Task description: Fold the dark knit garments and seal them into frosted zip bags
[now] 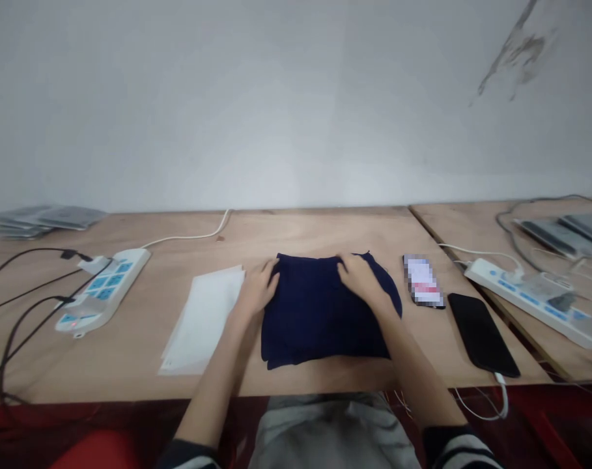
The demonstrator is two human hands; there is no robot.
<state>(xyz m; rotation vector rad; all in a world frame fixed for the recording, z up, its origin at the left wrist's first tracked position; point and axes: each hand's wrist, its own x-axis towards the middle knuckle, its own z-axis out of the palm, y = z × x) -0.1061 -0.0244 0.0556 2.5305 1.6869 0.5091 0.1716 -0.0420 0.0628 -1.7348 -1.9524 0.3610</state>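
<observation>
A dark navy cloth [320,312] lies folded on the wooden table [129,339] in front of me. My left hand [257,286] rests at the cloth's far left corner, fingers curled onto its edge. On the cloth's far right part, my right hand [359,277] presses down, its fingers bent over the fabric. Both forearms reach in from the bottom of the view.
A stack of white sheets [205,319] lies left of the cloth. A white power strip [103,290] with black cables sits further left. Right of the cloth are two phones [422,281] [481,333] and a second power strip [535,299]. Grey flat packs [42,220] are stacked at the far left.
</observation>
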